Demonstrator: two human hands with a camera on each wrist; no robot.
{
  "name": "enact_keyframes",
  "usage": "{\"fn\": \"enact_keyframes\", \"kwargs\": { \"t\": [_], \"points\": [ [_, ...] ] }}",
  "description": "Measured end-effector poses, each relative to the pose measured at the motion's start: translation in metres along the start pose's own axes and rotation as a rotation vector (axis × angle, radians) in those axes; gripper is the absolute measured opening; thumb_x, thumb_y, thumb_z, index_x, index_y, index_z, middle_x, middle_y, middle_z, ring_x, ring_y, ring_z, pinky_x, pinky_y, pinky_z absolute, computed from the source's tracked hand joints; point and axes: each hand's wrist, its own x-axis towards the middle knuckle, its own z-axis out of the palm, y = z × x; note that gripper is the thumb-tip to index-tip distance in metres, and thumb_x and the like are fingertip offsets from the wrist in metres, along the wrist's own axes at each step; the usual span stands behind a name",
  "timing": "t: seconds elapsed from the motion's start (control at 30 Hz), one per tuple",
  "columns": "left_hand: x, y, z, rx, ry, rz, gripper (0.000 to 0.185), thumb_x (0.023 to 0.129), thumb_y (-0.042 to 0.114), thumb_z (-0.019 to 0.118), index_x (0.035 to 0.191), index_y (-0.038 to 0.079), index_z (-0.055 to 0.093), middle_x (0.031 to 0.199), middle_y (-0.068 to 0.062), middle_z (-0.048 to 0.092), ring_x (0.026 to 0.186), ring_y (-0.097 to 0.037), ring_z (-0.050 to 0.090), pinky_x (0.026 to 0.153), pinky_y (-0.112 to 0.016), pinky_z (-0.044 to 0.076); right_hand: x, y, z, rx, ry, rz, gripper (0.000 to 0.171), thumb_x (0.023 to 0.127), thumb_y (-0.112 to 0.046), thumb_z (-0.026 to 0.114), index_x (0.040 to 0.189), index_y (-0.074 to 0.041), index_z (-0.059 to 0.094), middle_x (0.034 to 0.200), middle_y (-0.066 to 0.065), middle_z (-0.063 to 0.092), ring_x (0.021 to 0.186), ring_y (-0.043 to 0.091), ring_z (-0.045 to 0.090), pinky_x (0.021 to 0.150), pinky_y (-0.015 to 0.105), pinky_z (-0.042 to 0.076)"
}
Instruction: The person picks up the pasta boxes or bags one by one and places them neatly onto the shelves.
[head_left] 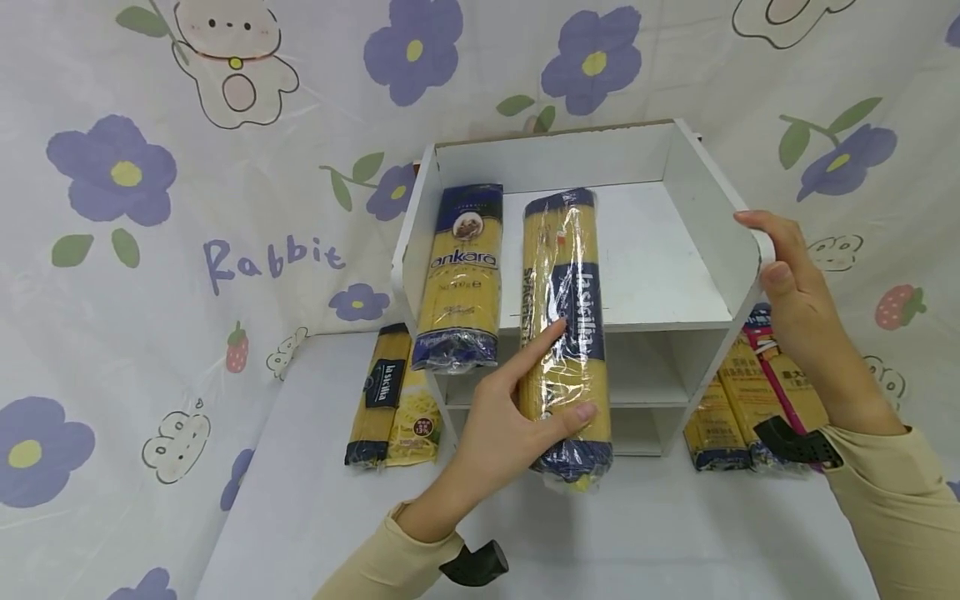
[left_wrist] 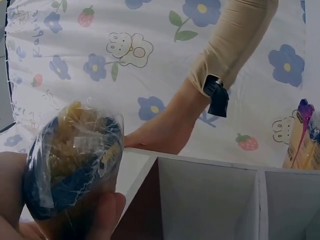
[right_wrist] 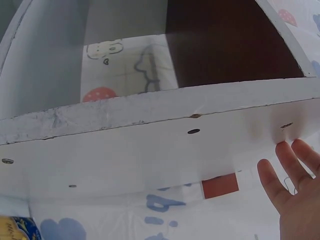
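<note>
My left hand (head_left: 498,425) grips a pack of la sicilia spaghetti (head_left: 562,225) near its lower end, thumb across the front and index finger stretched up along the label. The pack tilts over the front edge of the top level of a white shelf (head_left: 652,250). In the left wrist view its crinkled clear end (left_wrist: 82,145) shows between thumb and fingers. To its left, an ankara pasta pack (head_left: 465,242) lies on the top level, its lower end jutting past the edge. My right hand (head_left: 798,283) holds the shelf's right side panel at its rounded front corner; fingertips (right_wrist: 282,146) touch the outer face.
Left of the shelf, another la sicilia pack (head_left: 378,400) and a yellow noodle pack (head_left: 420,417) lean on the white table (head_left: 300,500). More pasta packs (head_left: 738,408) stand to the right, partly behind my right arm. A patterned cloth (head_left: 247,167) hangs behind.
</note>
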Motion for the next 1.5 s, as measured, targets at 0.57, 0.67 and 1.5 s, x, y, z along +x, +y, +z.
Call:
{"fn": "enact_keyframes", "kwargs": {
  "t": [0.57,0.67,1.5],
  "points": [
    [-0.008,0.011,-0.013,-0.094,-0.237,-0.073,0.101,0.072,0.054,0.083,0.152,0.049,0.023,0.151,-0.004,0.035,0.116,-0.019,0.053,0.091,-0.037,0.055,-0.001,0.003,0.001,-0.001,-0.016,-0.041,0.051,0.107,-0.038,0.035,0.151,-0.012,0.034,0.152,-0.006,0.032,0.134,0.016,0.036,0.117,0.033,0.032],
    [-0.009,0.012,-0.014,-0.098,-0.272,-0.059,0.109,0.067,0.05,0.088,0.153,0.048,0.021,0.151,-0.005,0.034,0.118,-0.018,0.052,0.093,-0.038,0.054,-0.001,0.003,0.001,0.002,-0.013,-0.041,0.051,0.106,-0.038,0.036,0.15,-0.012,0.034,0.151,-0.008,0.033,0.133,0.016,0.037,0.117,0.034,0.033],
    [0.001,0.003,-0.008,-0.094,-0.159,0.026,0.087,0.074,0.007,0.086,0.145,0.036,0.046,0.142,-0.003,0.047,0.117,-0.018,0.056,0.093,-0.036,0.056,0.001,0.003,0.001,0.018,0.008,-0.003,0.067,0.1,-0.056,0.043,0.15,-0.011,0.035,0.149,-0.003,0.035,0.129,0.016,0.04,0.104,0.022,0.04]
  ]
}}
